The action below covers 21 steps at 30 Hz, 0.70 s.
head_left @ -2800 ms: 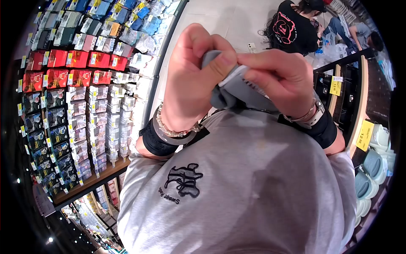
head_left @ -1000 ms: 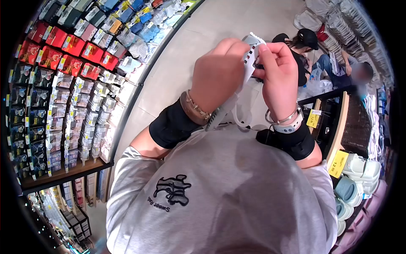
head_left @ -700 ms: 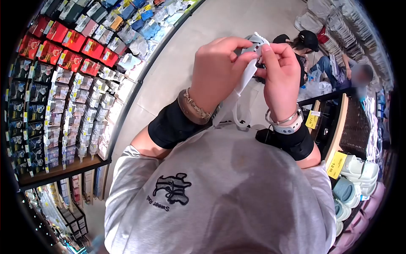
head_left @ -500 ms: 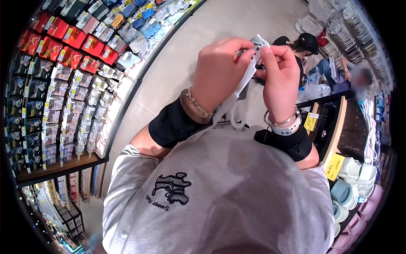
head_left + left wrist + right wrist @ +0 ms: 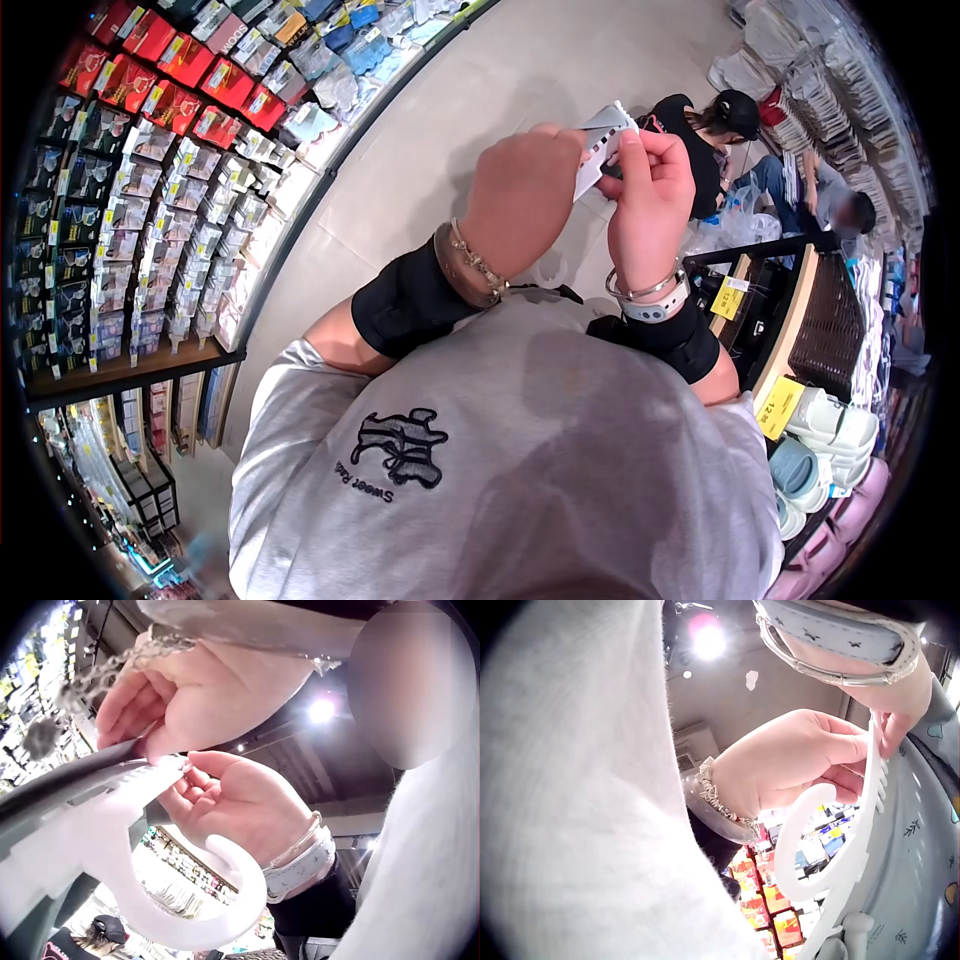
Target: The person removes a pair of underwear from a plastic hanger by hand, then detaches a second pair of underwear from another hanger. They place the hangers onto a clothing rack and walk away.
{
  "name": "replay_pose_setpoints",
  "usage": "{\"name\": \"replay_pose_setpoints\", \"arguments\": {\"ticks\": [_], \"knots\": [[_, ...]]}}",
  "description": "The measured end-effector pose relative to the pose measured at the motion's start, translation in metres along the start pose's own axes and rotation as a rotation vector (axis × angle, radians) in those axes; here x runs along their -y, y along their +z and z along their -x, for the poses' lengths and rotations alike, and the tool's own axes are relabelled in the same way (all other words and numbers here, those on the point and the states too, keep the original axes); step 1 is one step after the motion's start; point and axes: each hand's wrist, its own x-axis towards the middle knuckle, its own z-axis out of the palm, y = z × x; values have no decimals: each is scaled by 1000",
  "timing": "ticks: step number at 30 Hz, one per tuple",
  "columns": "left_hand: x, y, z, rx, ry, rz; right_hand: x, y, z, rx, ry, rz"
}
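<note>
Here, left hand (image 5: 522, 195) and right hand (image 5: 655, 190) pinch the white hanger (image 5: 592, 177), slanted lengthwise forward-right.

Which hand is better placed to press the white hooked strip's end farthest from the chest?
Probably the right hand: its thumb and fingers already pinch the white hooked strip close to that end. The left hand grips farther back along it.

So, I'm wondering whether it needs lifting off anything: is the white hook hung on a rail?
No, in the left wrist view the white hook curves free, with nothing caught in its bend.
</note>
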Motion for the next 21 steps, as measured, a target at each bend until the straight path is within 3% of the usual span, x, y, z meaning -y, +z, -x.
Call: {"name": "replay_pose_setpoints", "arguments": {"ticks": [9, 15, 21], "knots": [[2, -3, -2, 31, -23, 229, 2, -7, 5, 7, 12, -7], [-7, 3, -1, 53, -28, 52, 6, -8, 11, 33, -17, -20], [-9, 4, -4, -71, 72, -19, 10, -10, 12, 22, -39, 46]]}}
